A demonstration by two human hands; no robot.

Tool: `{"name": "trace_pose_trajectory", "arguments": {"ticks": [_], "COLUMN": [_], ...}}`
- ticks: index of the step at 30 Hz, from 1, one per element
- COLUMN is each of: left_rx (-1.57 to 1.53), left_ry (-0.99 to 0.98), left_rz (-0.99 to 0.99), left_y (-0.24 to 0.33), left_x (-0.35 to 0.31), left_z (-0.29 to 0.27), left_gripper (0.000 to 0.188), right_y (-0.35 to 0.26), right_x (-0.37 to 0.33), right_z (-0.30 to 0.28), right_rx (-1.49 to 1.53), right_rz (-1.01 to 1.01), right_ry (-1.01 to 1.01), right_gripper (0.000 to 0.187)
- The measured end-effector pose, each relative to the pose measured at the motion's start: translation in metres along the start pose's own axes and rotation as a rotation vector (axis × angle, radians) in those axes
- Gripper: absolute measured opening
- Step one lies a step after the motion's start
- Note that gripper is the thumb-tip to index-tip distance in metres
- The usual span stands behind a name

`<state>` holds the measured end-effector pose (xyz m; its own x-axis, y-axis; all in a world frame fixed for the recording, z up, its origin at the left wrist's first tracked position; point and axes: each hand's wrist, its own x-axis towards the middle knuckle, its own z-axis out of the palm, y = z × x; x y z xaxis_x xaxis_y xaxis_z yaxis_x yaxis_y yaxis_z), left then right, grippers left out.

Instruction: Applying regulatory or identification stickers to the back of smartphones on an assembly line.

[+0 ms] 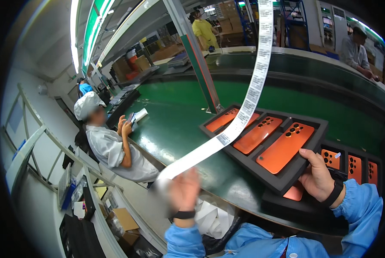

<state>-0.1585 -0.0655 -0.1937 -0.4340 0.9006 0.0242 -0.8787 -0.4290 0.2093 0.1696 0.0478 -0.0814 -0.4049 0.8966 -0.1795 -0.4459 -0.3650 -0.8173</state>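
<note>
My right hand (319, 178) grips the near right corner of a black foam tray (267, 177), its thumb on the rim. The tray is tilted above the bench and holds several orange smartphones (286, 148), camera sides up, in separate slots. A long strip of white labels (258, 79) hangs from above and crosses over the tray's left part. Its lower length is bare white backing (192, 159), which reaches my left hand (185, 191). That hand is smeared by motion, so its grip on the strip is unclear.
Under the raised tray, more orange phones (354, 167) lie in black trays on the green bench (166, 114). Crumpled white backing fills a bin (214, 217) below the bench edge. A metal post (197, 64) rises beyond. At left a person (115, 142) handles a phone.
</note>
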Motion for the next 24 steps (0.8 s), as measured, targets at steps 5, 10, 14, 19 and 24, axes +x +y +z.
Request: {"name": "trace_pose_trajectory", "arguments": {"ticks": [5,10,14,19,24], "left_rx": [0.271,0.289,0.037,0.167,0.278], "left_ry": [0.119,0.108,-0.023,-0.072,-0.285], "left_rz": [-0.431,-0.371,-0.264,-0.191,-0.194], "left_y": [-0.098,-0.110,-0.096,-0.100,-0.068], "left_x": [-0.007,0.024,0.041,0.049,0.037], "left_z": [0.018,0.024,0.020,0.010,0.015], "left_gripper": [0.062,0.052,0.054,0.049,0.050], "right_y": [-0.008,-0.033,-0.052,-0.075,-0.112], "right_x": [-0.007,-0.036,-0.064,-0.109,-0.116], "right_z": [0.002,0.005,-0.028,-0.075,-0.119], "right_rx": [0.009,0.002,0.067,0.165,0.153], "right_rz": [0.043,0.051,-0.048,-0.141,-0.247], "right_ry": [0.055,0.071,0.229,0.185,0.032], "right_gripper": [0.034,0.036,0.043,0.044,0.040]}}
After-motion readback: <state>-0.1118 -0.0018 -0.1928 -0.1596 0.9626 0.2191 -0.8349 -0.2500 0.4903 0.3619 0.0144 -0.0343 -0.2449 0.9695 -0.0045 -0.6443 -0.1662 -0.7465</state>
